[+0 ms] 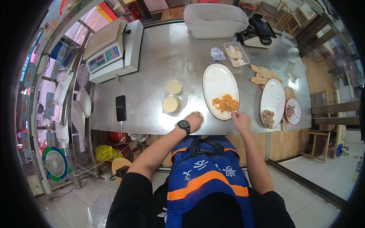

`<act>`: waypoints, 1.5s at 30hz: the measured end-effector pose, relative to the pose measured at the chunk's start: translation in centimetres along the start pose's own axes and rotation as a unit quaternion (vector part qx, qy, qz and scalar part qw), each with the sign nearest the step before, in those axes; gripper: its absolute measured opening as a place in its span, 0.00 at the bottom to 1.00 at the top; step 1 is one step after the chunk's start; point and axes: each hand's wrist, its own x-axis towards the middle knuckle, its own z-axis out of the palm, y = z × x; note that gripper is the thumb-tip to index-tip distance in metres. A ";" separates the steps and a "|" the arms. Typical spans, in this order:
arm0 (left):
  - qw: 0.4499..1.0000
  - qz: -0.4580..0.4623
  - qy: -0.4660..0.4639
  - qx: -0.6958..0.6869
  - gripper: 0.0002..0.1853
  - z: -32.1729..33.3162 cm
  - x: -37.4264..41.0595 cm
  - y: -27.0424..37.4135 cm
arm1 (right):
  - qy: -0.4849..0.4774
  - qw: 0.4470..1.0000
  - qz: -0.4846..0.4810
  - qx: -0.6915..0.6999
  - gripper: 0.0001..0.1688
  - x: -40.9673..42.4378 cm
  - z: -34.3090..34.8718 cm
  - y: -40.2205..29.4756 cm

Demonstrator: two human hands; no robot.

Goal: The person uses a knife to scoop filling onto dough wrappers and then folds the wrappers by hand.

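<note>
My left hand point(195, 122), with a black watch on its wrist, rests low over the steel table; a pale round edge, likely a dough wrapper, shows at its fingers. My right hand point(241, 122) has its fingertips pinched at the lower right rim of a white oval plate point(219, 79); whether they hold anything is hidden. Chopped orange filling point(225, 103) lies at that plate's near end. Left of the plate, two stacks of pale round wrappers point(171, 104) sit on clear plastic. To the right, another oval plate point(273, 97) holds a brownish minced filling point(268, 118).
A small red-rimmed plate point(293, 111) stands at the right, near poultry-like pieces point(263, 74). Farther back are a clear tub point(236, 54), crumpled paper point(217, 54), a plastic-covered container point(215, 21) and a black machine point(258, 31). A phone point(121, 108) and weighing scale point(104, 57) are left.
</note>
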 end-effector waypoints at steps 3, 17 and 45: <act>0.998 -0.002 -0.055 0.032 0.11 -0.5 0.4 0.8 | -0.015 0.999 0.005 -0.039 0.24 -0.5 0.9 -0.2; 0.944 -0.007 0.253 -0.212 0.13 0.3 -4.0 -0.2 | -0.035 0.998 0.035 -0.033 0.28 -0.8 -4.2 -3.6; 0.686 -0.082 0.420 -0.588 0.16 -10.5 -5.6 -11.4 | -0.187 0.848 -0.439 0.231 0.06 -0.3 10.3 -24.6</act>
